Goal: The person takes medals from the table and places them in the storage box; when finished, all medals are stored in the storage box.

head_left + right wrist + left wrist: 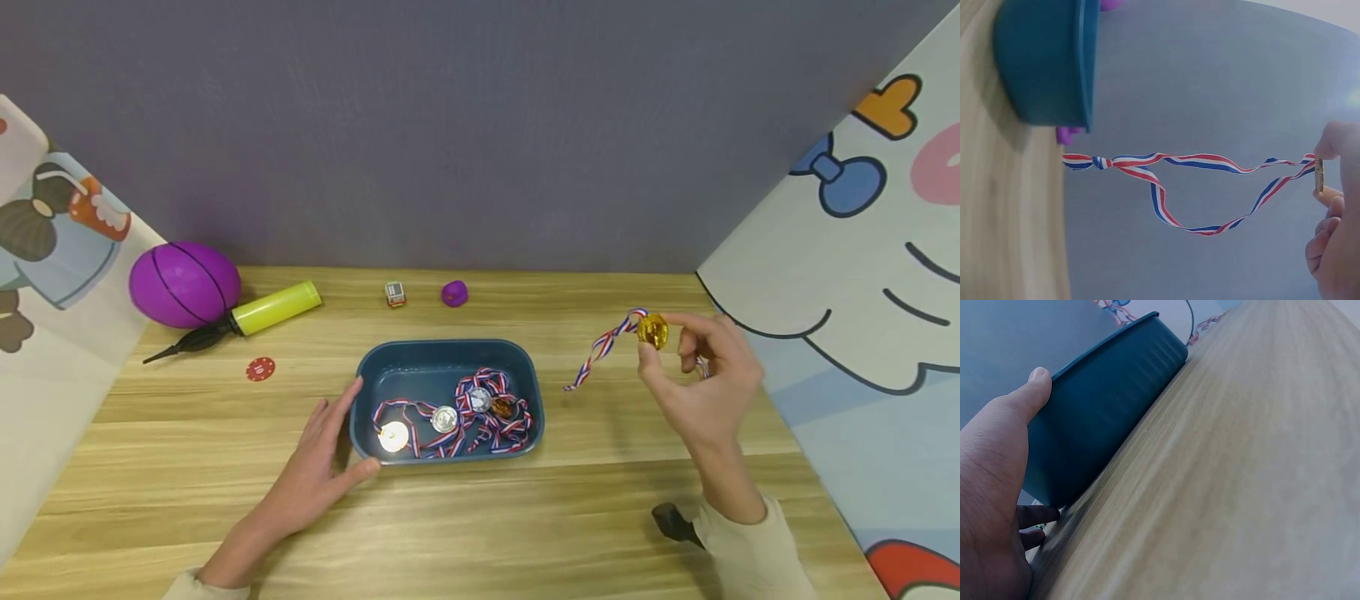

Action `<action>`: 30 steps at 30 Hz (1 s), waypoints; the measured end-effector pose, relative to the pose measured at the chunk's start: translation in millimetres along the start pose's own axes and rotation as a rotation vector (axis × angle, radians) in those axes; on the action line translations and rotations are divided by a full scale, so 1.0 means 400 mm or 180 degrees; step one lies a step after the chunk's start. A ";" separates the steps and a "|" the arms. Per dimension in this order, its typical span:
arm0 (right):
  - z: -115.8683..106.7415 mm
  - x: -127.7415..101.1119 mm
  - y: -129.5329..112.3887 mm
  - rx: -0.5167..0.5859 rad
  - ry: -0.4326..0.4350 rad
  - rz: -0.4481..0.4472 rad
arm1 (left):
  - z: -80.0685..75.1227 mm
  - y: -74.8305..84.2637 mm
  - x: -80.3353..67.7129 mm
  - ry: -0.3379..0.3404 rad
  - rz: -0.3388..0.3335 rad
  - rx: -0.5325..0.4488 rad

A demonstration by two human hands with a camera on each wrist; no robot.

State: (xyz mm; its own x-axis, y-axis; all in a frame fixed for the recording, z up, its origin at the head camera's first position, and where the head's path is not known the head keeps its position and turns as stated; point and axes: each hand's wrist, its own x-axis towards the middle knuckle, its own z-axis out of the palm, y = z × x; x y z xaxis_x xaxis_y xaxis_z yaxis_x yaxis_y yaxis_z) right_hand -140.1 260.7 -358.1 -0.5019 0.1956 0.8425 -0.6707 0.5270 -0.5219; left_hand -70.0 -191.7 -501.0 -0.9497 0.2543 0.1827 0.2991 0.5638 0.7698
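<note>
A gold medal [652,332] is pinched between the thumb and index finger of my right hand [708,375], up to the right of a dark blue plastic bin [442,346]. Its red, white and blue ribbon [1210,164] dangles in a loop with a knot near the end; the right wrist view catches the medal [1319,177] edge-on. My left hand [315,467] rests against the bin's near left corner, fingers fairly straight along the side and thumb at the front wall. Inside the bin lie several medals, among them a silver one [444,419], with tangled striped ribbons.
Left of the bin are a purple ball [185,285], a yellow hand pump [276,308] with a black nozzle, and a red chip [261,369]. Behind it stand a small box [395,293] and a small purple object [454,293]. A grey wall [465,142] closes the back.
</note>
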 end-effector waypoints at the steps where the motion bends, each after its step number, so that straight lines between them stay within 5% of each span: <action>1: 0.003 0.003 -0.004 0.0026 -0.0004 -0.0005 | 0.000 0.000 0.000 0.0004 0.0008 0.0001; 19: 0.092 0.033 -0.100 0.0444 -0.0091 -0.0185 | 0.001 0.000 0.002 0.0006 0.0043 0.0007; 30: 0.132 -0.024 -0.115 0.0507 -0.0746 -0.0321 | 0.001 -0.003 0.001 0.0018 0.0031 0.0019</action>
State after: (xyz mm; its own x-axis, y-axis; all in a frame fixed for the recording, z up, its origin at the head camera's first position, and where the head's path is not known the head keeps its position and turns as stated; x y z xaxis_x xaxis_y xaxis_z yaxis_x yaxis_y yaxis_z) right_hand -133.2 190.8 -349.2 -0.5282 -0.0571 0.8472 -0.7916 0.3940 -0.4670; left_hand -70.6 -192.2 -502.1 -0.9472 0.2555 0.1937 0.3089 0.5660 0.7644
